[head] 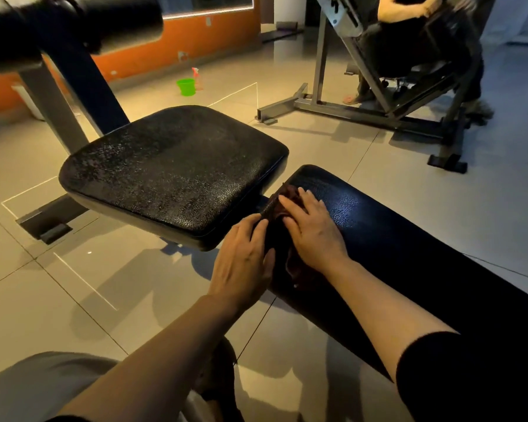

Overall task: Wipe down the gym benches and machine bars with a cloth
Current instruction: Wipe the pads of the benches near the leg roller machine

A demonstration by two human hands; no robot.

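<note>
Dark brown cloth (pixel 282 236) lies bunched along the near-left edge of the long black bench pad (pixel 409 239), at the end nearest the square seat pad (pixel 171 169). From the head view, the right hand (pixel 310 226) lies flat on top of the cloth with fingers straight and spread, pointing toward eleven o'clock, palm pressing it against the pad. The left hand (pixel 244 260) sits just beside it at eight o'clock from the right hand, fingers extended against the pad's side edge and touching the cloth's hanging fold, thumb alongside; it curls around nothing visible. At twelve o'clock from the seat pad, well apart on the tiled floor (pixel 58 287), stands a green bucket (pixel 186 86) with a spray bottle (pixel 197 77) just beside it. A grey machine frame (pixel 348 108) stands at two o'clock.
</note>
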